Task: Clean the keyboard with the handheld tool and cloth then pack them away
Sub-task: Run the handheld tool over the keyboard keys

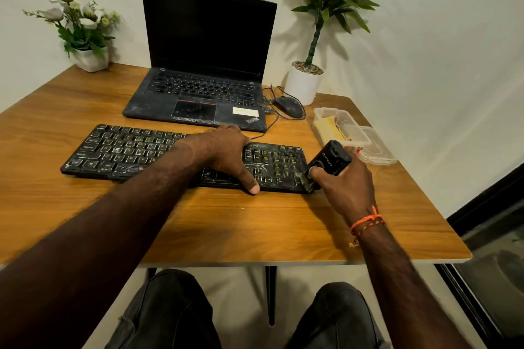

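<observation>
Still mid-clean: handheld tool (329, 163) clamped in the curled fingers of the right hand (344, 184), brush end at the near right corner of the grimy keyboard (181, 157), left hand (226, 154) flat on the keys, fingers straight; cloth (330, 126) untouched in the open container (341, 129), packing not begun.

One keyboard (127, 153), one laptop (204, 65), two plants (82, 25).

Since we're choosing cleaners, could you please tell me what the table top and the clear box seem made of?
The brown table top looks like wood-grain laminate or veneer: streaked grain, soft sheen, pale edge. The clear lidless storage box looks like thin translucent plastic, since the yellow cloth shows through its wall.
</observation>
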